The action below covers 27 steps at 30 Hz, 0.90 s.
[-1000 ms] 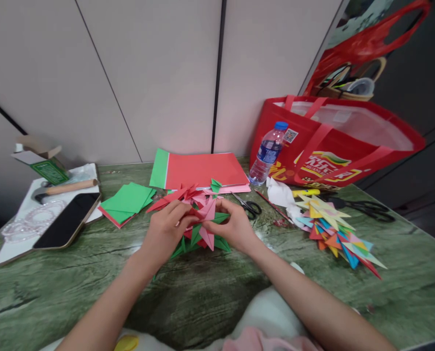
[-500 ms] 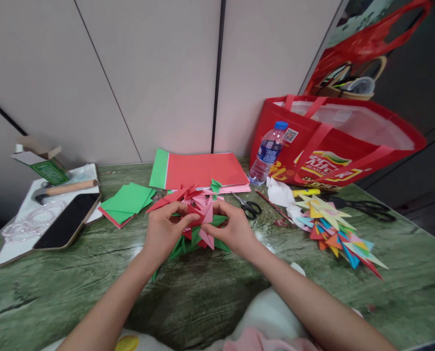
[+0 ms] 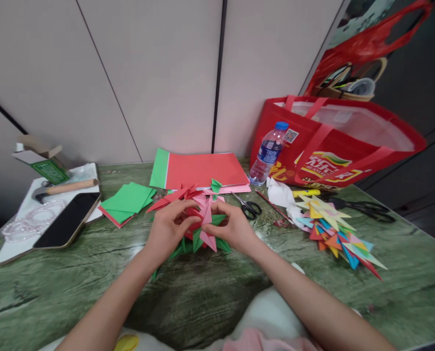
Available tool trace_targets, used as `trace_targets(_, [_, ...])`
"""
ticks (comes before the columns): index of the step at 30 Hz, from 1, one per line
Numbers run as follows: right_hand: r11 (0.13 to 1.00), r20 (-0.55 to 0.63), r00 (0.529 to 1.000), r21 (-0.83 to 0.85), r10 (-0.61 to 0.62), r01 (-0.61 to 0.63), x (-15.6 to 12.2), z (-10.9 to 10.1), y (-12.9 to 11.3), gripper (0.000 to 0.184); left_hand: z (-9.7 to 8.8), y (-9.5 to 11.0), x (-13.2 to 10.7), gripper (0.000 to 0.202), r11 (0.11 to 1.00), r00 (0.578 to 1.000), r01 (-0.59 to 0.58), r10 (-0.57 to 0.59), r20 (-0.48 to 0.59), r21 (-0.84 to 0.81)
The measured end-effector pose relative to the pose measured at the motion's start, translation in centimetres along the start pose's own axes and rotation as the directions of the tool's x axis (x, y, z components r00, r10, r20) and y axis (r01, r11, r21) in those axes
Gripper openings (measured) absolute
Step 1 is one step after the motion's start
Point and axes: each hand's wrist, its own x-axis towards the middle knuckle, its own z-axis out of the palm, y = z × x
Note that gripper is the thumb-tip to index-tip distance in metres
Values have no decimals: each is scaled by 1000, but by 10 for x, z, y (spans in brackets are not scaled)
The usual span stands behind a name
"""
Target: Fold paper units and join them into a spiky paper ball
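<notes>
As both bare forearms stretch in over the green, marbled desk (image 3: 49,292), I can see the left hand (image 3: 169,228) and the right hand (image 3: 235,226) meeting at a spiky folded-paper cluster (image 3: 207,239) of pink, green and red points, near the middle of the desk. The left grip is clamped on its red and pink side, thumb and fingers pinching the folds; the right grip is closed too, with a green point caught between thumb and fingers. Below the left hand more green points spread low, though I can't tell whether they are joined to the cluster or loose. Just behind lie red folded pieces (image 3: 177,196), and behind those a stack of red sheets (image 3: 208,170) with a green edge at its left. Green paper squares (image 3: 129,199) lie off to the left, over something red. On the other side, small black-handled scissors (image 3: 252,209) rest near the right hand, with a red pencil (image 3: 274,204) beyond them. Farther right is a jumble of multicoloured folded pieces (image 3: 337,236), and a blue-capped bottle (image 3: 267,155) stands tilted-looking before a big red bag (image 3: 349,146).
</notes>
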Motion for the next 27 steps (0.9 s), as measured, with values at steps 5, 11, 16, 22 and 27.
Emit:
trace_targets(5, [998,-9,998,19,67,-67,2,0,1,21,-1,-1,1,16,1000,1000,6,-6,-5,-24])
trace_targets(11, [997,-31,998,-50,61,-63,1,1,4,20,0,-2,1,21,996,999,41,-40,15,-81])
trace_targets(16, [995,-12,1000,-100,-13,12,-1,0,6,18,0,2,0,15,999,999,35,-35,-19,-9])
trace_targets(22, [995,27,998,-87,56,-53,-2,1,5,14,-1,0,-2,9,1000,999,-21,21,48,15])
trace_targets(27, [995,75,994,-60,82,-78,-1,1,8,12,-3,-1,-1,9,1000,995,-10,8,96,17])
